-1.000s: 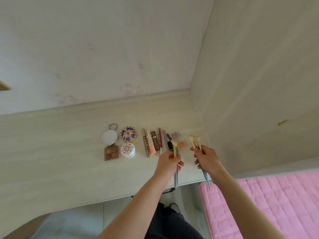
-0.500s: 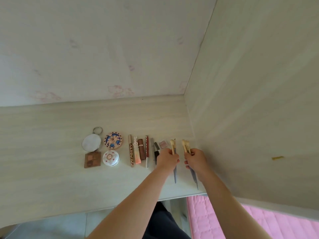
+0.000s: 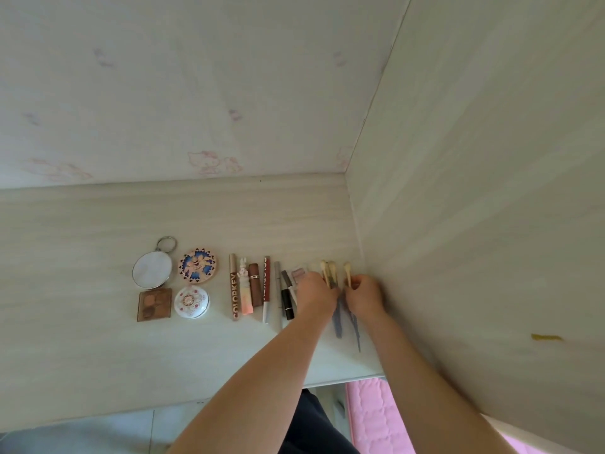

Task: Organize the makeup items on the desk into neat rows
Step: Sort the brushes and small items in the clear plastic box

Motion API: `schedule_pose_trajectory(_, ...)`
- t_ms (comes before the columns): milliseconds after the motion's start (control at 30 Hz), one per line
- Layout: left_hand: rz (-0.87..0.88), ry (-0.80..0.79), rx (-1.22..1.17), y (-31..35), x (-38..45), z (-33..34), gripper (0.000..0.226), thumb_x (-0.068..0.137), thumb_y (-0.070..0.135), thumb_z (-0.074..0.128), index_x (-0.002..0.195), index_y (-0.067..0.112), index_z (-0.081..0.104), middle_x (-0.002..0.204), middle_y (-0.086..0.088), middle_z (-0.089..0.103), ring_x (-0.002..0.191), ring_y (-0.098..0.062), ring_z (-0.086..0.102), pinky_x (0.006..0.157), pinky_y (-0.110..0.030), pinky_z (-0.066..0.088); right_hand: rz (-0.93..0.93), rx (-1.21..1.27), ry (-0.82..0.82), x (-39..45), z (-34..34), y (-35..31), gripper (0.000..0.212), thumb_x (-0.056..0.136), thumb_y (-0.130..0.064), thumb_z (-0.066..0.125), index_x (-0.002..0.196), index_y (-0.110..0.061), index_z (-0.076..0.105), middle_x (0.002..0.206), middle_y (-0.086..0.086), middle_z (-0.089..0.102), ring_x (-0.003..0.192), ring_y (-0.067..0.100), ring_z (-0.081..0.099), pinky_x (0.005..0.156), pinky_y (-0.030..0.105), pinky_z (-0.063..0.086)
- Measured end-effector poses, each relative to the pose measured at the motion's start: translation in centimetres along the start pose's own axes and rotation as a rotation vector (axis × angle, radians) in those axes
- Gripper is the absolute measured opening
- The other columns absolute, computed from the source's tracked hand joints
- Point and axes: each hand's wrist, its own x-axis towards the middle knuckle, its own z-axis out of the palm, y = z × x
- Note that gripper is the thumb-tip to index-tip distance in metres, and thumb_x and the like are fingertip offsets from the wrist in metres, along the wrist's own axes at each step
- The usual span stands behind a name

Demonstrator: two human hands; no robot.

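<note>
A row of makeup lies on the pale desk (image 3: 82, 355): a round mirror (image 3: 152, 269), a patterned round compact (image 3: 197, 265), a brown eyeshadow palette (image 3: 154, 304), a white round case (image 3: 191, 302), then upright tubes such as the COLORKEY tube (image 3: 233, 291), a pink-orange tube (image 3: 245, 291), a brown lipstick (image 3: 255, 289) and a black lipstick (image 3: 287, 296). At the row's right end my left hand (image 3: 316, 296) is closed on two cream-tipped brushes (image 3: 328, 273). My right hand (image 3: 364, 294) grips another brush (image 3: 347, 271) beside them. The blue-grey handles (image 3: 339, 322) rest on the desk.
A wooden side panel (image 3: 474, 224) rises directly right of my right hand. The back wall (image 3: 196, 93) carries faint pink prints. The desk's front edge (image 3: 343, 381) runs just below the brush handles, with a pink quilted bed (image 3: 373, 417) beyond it.
Both hands have come down from above the desk to its surface at the row's right end. The brushes now lie with handles on the desk, closer together.
</note>
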Motion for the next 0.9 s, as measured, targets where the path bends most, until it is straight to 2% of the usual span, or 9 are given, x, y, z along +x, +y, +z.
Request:
schedule_pose_trajectory(100, 0.004, -0.006, 0.017, -0.01, 0.26, 0.13, 0.014, 0.083, 0.017, 0.070, 0.088, 0.005, 0.065, 0.074, -0.007, 0.065, 0.068, -0.021, 0.066, 0.047, -0.023, 0.045, -0.001, 0.001, 0.029, 0.39, 0.11, 0.09, 0.015, 0.085, -0.003, 0.056, 0.095, -0.002, 0.067, 0.092, 0.014, 0.070, 0.087, 0.027, 0.067, 0.068, 0.027, 0.048)
schedule_pose_trajectory(233, -0.001, 0.016, 0.029, 0.02, 0.46, 0.25, 0.015, 0.083, 0.016, 0.070, 0.090, 0.004, 0.063, 0.084, -0.013, 0.069, 0.075, -0.025, 0.069, 0.058, -0.031, 0.054, -0.021, -0.001, 0.047, 0.46, 0.20, 0.19, 0.019, 0.085, -0.004, 0.057, 0.101, -0.005, 0.067, 0.101, 0.013, 0.070, 0.092, 0.026, 0.065, 0.068, 0.022, 0.042)
schedule_pose_trajectory(367, 0.010, 0.044, 0.091, 0.08, 0.42, 0.25, 0.014, 0.087, 0.016, 0.065, 0.088, 0.007, 0.055, 0.091, -0.014, 0.065, 0.081, -0.027, 0.067, 0.050, -0.028, 0.045, -0.062, -0.040, 0.078, 0.35, 0.07, 0.06, 0.018, 0.088, -0.003, 0.054, 0.101, -0.006, 0.064, 0.101, 0.011, 0.068, 0.089, 0.023, 0.062, 0.069, 0.021, 0.038)
schedule_pose_trajectory(467, 0.031, 0.066, 0.173, 0.29, 0.34, 0.21, 0.012, 0.088, 0.014, 0.063, 0.094, 0.006, 0.056, 0.094, -0.013, 0.065, 0.084, -0.028, 0.066, 0.060, -0.032, 0.052, -0.110, -0.101, 0.088, 0.21, 0.00, 0.06, 0.018, 0.087, 0.000, 0.051, 0.101, -0.006, 0.062, 0.102, 0.012, 0.067, 0.084, 0.020, 0.058, 0.070, 0.020, 0.037)
schedule_pose_trajectory(600, 0.055, 0.073, 0.241, 0.32, 0.16, 0.09, 0.008, 0.089, 0.010, 0.061, 0.093, 0.006, 0.056, 0.094, -0.013, 0.065, 0.085, -0.027, 0.066, 0.068, -0.034, 0.056, -0.146, -0.151, 0.110, -0.10, 0.01, 0.63, 0.025, 0.089, 0.000, 0.050, 0.111, -0.004, 0.060, 0.107, 0.012, 0.065, 0.098, 0.026, 0.060, 0.076, 0.020, 0.038)
schedule_pose_trajectory(667, 0.076, 0.075, 0.265, 0.17, 0.21, 0.03, 0.009, 0.090, 0.012, 0.060, 0.095, 0.006, 0.055, 0.090, -0.010, 0.062, 0.083, -0.025, 0.064, 0.067, -0.033, 0.055, -0.153, -0.162, 0.094, -0.25, -0.04, 0.83, 0.025, 0.089, 0.000, 0.050, 0.111, -0.005, 0.060, 0.106, 0.012, 0.065, 0.098, 0.025, 0.060, 0.076, 0.020, 0.039)
schedule_pose_trajectory(767, 0.135, 0.084, 0.300, 0.10, -0.06, -0.09, 0.010, 0.094, 0.013, 0.054, 0.101, 0.007, 0.053, 0.075, 0.001, 0.044, 0.076, -0.020, 0.055, 0.062, -0.028, 0.043, -0.170, -0.175, 0.075, -0.35, -0.22, 0.83, 0.025, 0.086, 0.002, 0.052, 0.108, -0.004, 0.062, 0.105, 0.012, 0.066, 0.097, 0.025, 0.061, 0.076, 0.019, 0.038)
schedule_pose_trajectory(900, 0.164, 0.087, 0.336, 0.36, -0.42, -0.41, 0.014, 0.096, 0.015, 0.051, 0.105, 0.005, 0.055, 0.086, -0.005, 0.049, 0.088, -0.024, 0.061, 0.064, -0.028, 0.042, -0.179, -0.184, 0.070, -0.43, -0.39, 0.84, 0.024, 0.086, 0.000, 0.054, 0.108, -0.005, 0.063, 0.104, 0.012, 0.067, 0.099, 0.027, 0.062, 0.078, 0.021, 0.041)
